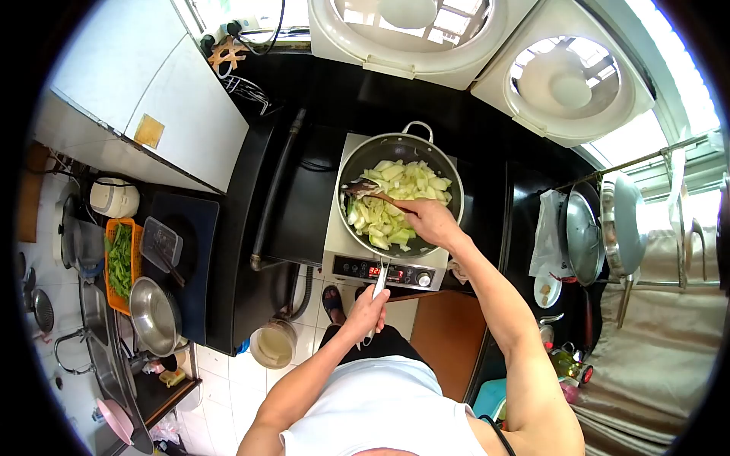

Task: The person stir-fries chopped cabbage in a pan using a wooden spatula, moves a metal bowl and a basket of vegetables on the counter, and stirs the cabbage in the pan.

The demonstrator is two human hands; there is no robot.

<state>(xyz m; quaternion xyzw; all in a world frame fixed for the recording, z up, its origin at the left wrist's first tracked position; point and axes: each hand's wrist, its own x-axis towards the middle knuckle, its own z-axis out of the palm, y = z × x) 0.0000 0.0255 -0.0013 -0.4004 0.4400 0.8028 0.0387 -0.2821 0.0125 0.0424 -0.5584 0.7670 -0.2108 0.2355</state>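
Observation:
A deep frying pan (365,150) stands on an induction cooker (353,266) with a lit red display. Pale green chopped vegetable pieces (407,182) cover much of the pan's bottom. My left hand (366,310) is closed around the pan's long handle (381,275), close to my body. Over the pan's right side, my right hand (432,222) grips a wooden spatula (389,201). The spatula's head lies at the left of the pan, with vegetable pieces on and around it; its exact shape is partly hidden.
To the left are an orange basket of green leaves (119,258), a steel bowl (154,315) and a sink (95,304). A bucket (274,343) stands on the floor. Lids and pans (584,235) hang from a rack at right. Two large exhaust fans (566,80) sit behind the cooker.

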